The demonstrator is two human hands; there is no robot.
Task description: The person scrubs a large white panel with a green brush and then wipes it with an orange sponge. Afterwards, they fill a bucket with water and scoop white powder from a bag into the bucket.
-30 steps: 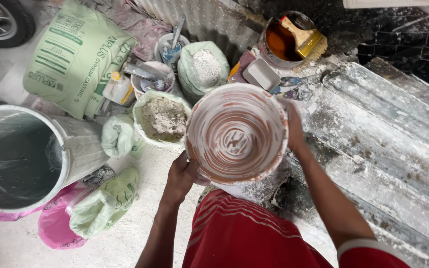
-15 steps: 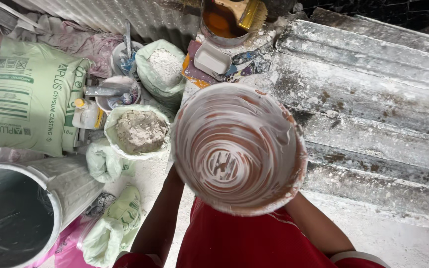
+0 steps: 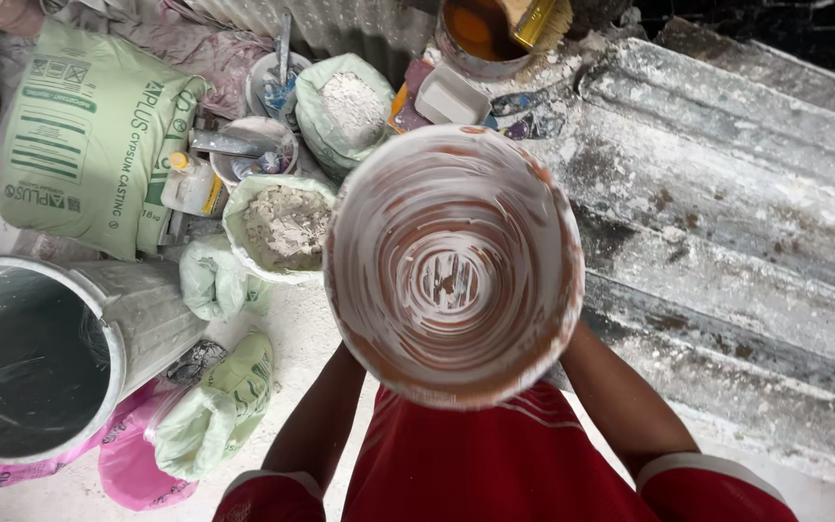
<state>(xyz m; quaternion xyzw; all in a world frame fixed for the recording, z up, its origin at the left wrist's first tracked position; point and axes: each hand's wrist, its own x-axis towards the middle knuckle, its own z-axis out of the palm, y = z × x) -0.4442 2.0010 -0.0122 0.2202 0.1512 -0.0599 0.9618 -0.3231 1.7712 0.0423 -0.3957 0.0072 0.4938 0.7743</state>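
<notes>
Looking down, I see corrugated metal sheeting [image 3: 727, 193], grey and caked with white plaster, filling the right side over a dusty concrete floor [image 3: 302, 329]; a large green sack [image 3: 89, 135] lies top left; a grey bucket [image 3: 31, 358] with dark contents stands lower left; the terracotta pot [image 3: 454, 266], its inside smeared with white swirls, is held up near the camera above the red shirt [image 3: 495, 464]; both forearms rise beneath it, left hand and right hand hidden behind the pot, so I cannot tell their grip; smaller: an open bag of grey powder [image 3: 282, 227], a tin of orange liquid with a brush [image 3: 480, 29].
</notes>
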